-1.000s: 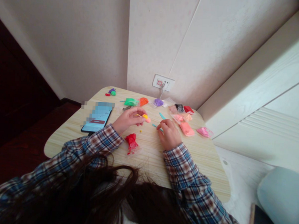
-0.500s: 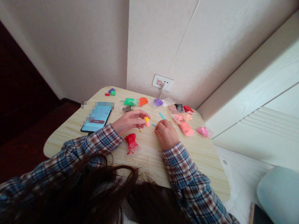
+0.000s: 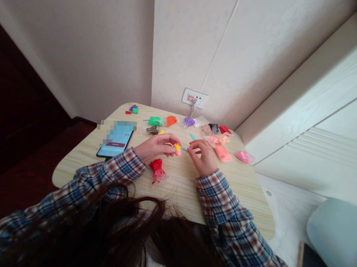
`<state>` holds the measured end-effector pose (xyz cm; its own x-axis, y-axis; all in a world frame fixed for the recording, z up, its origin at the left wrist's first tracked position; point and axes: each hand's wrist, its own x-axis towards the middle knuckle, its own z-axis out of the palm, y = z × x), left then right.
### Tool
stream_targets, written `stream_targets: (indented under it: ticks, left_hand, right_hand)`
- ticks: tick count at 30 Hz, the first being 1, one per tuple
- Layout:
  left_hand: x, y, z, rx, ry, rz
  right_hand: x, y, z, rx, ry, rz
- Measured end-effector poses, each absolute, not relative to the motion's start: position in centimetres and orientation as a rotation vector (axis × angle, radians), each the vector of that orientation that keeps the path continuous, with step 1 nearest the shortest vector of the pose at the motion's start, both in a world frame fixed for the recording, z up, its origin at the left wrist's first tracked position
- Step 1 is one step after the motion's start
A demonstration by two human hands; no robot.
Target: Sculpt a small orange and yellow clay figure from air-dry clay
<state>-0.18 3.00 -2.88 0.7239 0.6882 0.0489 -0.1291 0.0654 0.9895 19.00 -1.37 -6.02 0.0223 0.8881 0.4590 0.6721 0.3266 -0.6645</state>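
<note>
My left hand (image 3: 158,146) is closed, with thumb and fingers pinching a small clay piece (image 3: 177,150), yellow with dark marks on top and pink below. To its right, my right hand (image 3: 203,155) is raised just off the table with its thumb and forefinger pressed together; what they hold, if anything, is too small to make out. A small blue tool (image 3: 184,149) shows right beside those fingertips, and I cannot tell whether they touch it. Below my left hand lies a torn bag of red clay (image 3: 157,170). Behind my right hand is a light blue flat tool (image 3: 192,136).
Bags of green clay (image 3: 156,121), orange clay (image 3: 171,120) and purple clay (image 3: 189,121) line the back of the wooden table (image 3: 241,192). Pink and salmon clay bags (image 3: 223,153) lie at the right. A phone (image 3: 116,142) rests at the left, near small clay pieces (image 3: 134,110).
My right hand has lifted from the table and turned, its fingertips pinched. My left hand has shifted slightly right and down with the clay piece, uncovering a yellow bag behind it.
</note>
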Motion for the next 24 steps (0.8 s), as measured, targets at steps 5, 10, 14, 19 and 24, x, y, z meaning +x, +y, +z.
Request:
stream_targets:
  ticks: [5, 10, 14, 19, 24]
  left_hand:
    - [-0.2, 3.0, -3.0, 1.391, 0.514, 0.653]
    - [-0.3, 3.1, -3.1, 1.4, 0.488, 0.62]
    - [-0.2, 3.1, -3.3, 1.399, 0.443, 0.605]
    - [-0.1, 3.0, -3.4, 1.376, 0.421, 0.595]
    - [-0.1, 2.9, -3.2, 1.379, 0.428, 0.591]
  right_hand:
    - [18.3, -2.1, -4.7, -1.17, -1.558, 0.638]
    - [17.4, -2.7, -3.7, -1.044, -1.558, 0.698]
    - [17.0, -2.8, -3.8, -1.022, -1.59, 0.715]
    - [16.9, -2.9, -4.0, -0.991, -1.618, 0.738]
    - [17.0, -2.9, -4.0, -0.995, -1.623, 0.748]
